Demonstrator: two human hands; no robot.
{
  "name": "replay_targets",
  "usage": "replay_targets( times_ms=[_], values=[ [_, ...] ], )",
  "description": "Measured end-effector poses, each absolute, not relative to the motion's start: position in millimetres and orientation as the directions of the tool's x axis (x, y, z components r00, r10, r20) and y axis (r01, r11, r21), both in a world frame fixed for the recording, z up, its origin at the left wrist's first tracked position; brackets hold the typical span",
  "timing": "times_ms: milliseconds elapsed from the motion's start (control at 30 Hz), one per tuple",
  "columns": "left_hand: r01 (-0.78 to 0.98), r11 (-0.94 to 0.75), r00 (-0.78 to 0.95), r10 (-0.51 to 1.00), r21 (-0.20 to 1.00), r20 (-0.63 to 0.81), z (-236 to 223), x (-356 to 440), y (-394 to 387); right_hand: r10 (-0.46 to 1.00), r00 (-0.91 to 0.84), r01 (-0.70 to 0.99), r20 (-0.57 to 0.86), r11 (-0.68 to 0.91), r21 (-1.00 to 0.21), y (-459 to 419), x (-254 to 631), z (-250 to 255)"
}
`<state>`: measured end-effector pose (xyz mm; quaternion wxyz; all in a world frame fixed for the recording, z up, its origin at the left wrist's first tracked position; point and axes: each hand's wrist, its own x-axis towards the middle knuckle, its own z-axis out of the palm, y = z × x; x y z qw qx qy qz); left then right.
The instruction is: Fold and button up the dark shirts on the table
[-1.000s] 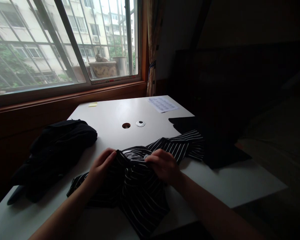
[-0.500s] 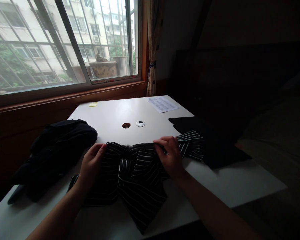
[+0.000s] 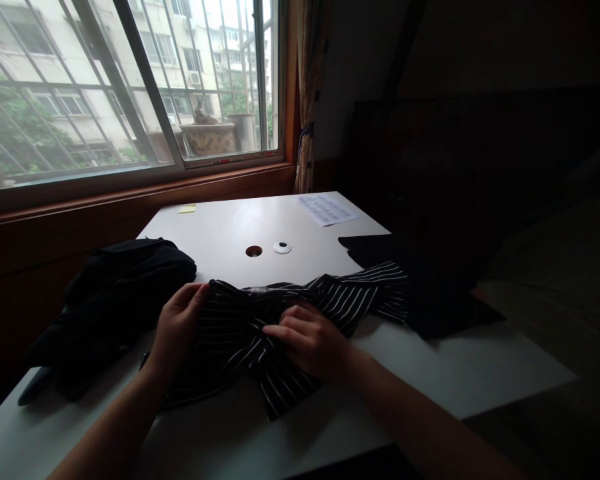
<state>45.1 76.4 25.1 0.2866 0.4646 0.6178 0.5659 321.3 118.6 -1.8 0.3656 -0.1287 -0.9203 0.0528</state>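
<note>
A black garment with white stripes (image 3: 225, 340) lies bunched and twisted on the white table (image 3: 220, 233). My left hand (image 3: 180, 323) pinches its upper left edge between thumb and fingers. Over the middle of the cloth is my right hand (image 3: 310, 340), its fingers curled into the folds and gripping the fabric. The right thumb is mostly hidden. One striped part stretches off to the right, up to a dark cloth. A loose end hangs toward me below the right hand.
A heap of dark clothing (image 3: 125, 287) sits at the left of the table. Dark cloth (image 3: 435, 300) lies at the right. Farther back are a printed sheet (image 3: 329, 209), a yellow note (image 3: 187, 209), a round hole (image 3: 254, 251) and a white ring-shaped cover (image 3: 282, 248). A barred window stands behind.
My right hand has moved left and toward me, from the garment's upper right edge to its middle. The striped cloth there has shifted and its lower end is drawn up. My left hand stays nearly in place.
</note>
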Motion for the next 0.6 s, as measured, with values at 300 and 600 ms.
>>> replay_targets(
  times_ms=[300,600],
  values=[
    [0.324,-0.069,-0.492,0.840,0.943,0.231,41.8,14.6,73.4,0.643,-0.128,-0.037,0.755,0.758,-0.652,154.9,374.8,18.7],
    [0.268,-0.002,-0.333,0.938,0.963,0.094,44.7,17.1,72.6,0.952,-0.056,-0.396,0.299,0.254,-0.883,163.2,370.1,15.5]
  ],
)
